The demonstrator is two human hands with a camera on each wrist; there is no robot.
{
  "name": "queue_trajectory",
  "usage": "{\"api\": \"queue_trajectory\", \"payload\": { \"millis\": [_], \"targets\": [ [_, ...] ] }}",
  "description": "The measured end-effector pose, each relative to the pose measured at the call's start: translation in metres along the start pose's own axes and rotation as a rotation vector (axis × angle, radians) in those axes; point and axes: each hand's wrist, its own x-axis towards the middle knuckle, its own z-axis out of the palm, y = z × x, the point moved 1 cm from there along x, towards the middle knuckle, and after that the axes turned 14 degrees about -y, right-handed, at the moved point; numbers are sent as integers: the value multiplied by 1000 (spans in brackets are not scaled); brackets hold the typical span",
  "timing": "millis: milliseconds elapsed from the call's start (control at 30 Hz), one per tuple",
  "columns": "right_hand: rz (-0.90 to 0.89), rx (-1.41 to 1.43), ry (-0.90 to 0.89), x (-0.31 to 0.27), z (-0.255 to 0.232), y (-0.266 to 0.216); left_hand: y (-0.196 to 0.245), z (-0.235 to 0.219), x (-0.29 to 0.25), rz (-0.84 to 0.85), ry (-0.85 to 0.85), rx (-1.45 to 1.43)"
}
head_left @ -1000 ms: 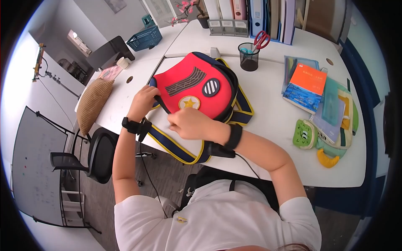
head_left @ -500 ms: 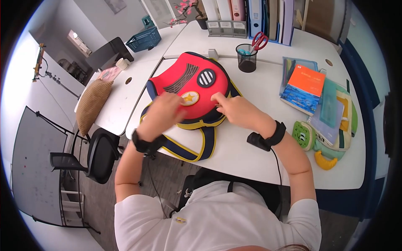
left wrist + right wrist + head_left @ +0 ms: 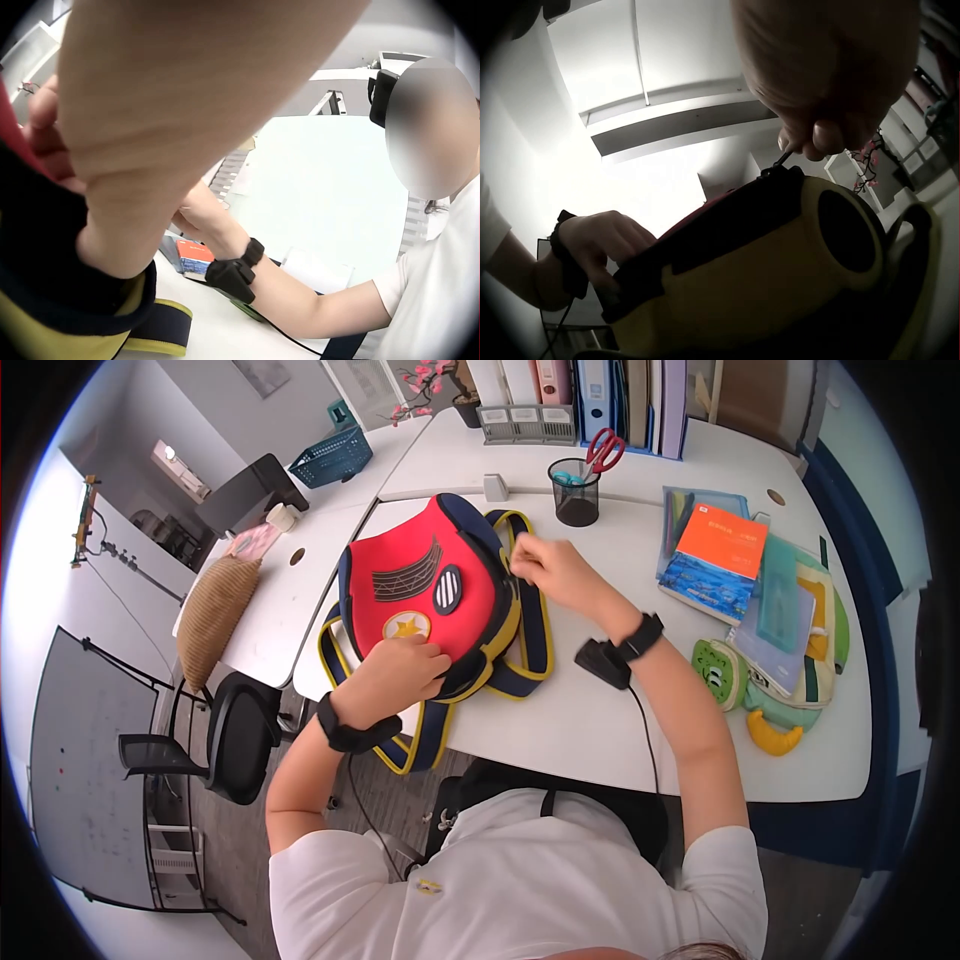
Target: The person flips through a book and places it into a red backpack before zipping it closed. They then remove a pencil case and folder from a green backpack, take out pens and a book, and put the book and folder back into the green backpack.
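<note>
A red backpack (image 3: 410,575) with navy and yellow trim lies face up on the white desk (image 3: 600,710), its straps trailing toward the front edge. My left hand (image 3: 395,670) holds its lower front edge with curled fingers, just below the star badge. My right hand (image 3: 540,565) is at the bag's upper right side. In the right wrist view its fingertips (image 3: 814,139) pinch a small dark zipper pull (image 3: 782,159) on top of the backpack (image 3: 765,270), with my left hand (image 3: 604,236) on the far end. The left wrist view is mostly filled by my left forearm (image 3: 165,112).
A mesh cup (image 3: 575,500) with red scissors stands behind the bag. An orange book (image 3: 722,550), folders (image 3: 790,620) and a green pouch (image 3: 720,678) lie at the right. Binders (image 3: 600,400) line the back. A blue basket (image 3: 330,455), cushion (image 3: 212,610) and chair (image 3: 235,730) are left.
The backpack has been turned and slid left, straps swinging round. My right hand moved from its lower front edge up to the top right side. My left hand stayed at the lower edge.
</note>
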Motion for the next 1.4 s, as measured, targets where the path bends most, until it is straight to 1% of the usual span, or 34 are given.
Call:
{"api": "queue_trajectory", "payload": {
  "millis": [100, 167, 267, 333, 433, 467, 500, 533, 567, 600, 633, 700, 733, 800, 833, 867, 900, 933, 1033, 1133, 1267, 1300, 1367, 1400],
  "targets": [
    [-52, 8, 48, 43, 0, 9, 0, -1, -12, -20, -68, -20],
    [-61, 23, 63, 79, 2, 19, 3, -3, -13, -16, -71, -24],
    [-21, -13, 107, 125, 19, 42, 5, -1, -15, -3, -65, -17],
    [2, -39, 149, 137, 28, 42, 2, 0, -17, -6, -41, -49],
    [5, -44, 212, 130, 31, 33, 7, -2, -18, -91, -5, -79],
    [-6, -32, 223, 124, 31, 30, 12, -5, -18, -167, -128, -97],
    [-18, -22, 237, 119, 29, 26, 15, -4, -16, -177, -33, -102],
    [9, -146, 139, 110, 22, 25, 19, -1, -14, -185, 63, -109],
    [-24, -226, 175, 96, 19, 24, 22, 2, -13, -192, 160, -121],
    [-56, -307, 209, 80, 17, 21, 21, 7, -14, -223, 57, -152],
    [-86, -390, 238, 62, 14, 17, 20, 16, -14, -259, 51, -111],
    [-30, -510, 202, 22, -5, 7, 16, 36, -10, -329, 44, -31],
    [-1, -570, 182, 0, -16, 2, 12, 40, -10, -372, 9, -51],
    [100, -687, 186, -46, -41, -1, 1, 44, -10, -412, 41, -108],
    [189, -758, 181, -67, -56, -4, -7, 49, -10, -424, 66, -131],
    [280, -823, 175, -89, -69, -4, -13, 52, -11, -473, 45, -124],
    [373, -902, 207, -110, -83, 2, -18, 56, -11, -493, 83, -56],
    [465, -979, 239, -130, -97, 8, -23, 57, -11, -497, 95, -65],
    [913, -1090, 274, -179, -123, 12, -42, 60, -11, -506, 117, -126],
    [1033, -951, 213, -200, -140, 29, -62, 64, -10, -568, 69, -154],
    [1061, -994, 223, -196, -133, 35, -85, 70, -10, -662, 11, -152],
    [1073, -1006, 214, -195, -132, 37, -88, 67, -7, -671, 12, -134],
    [1097, -1009, 199, -194, -130, 38, -83, 63, -6, -742, 1, -61],
    [1111, -997, 198, -193, -130, 37, -80, 58, -4, -770, -42, -58]
  ]
}}
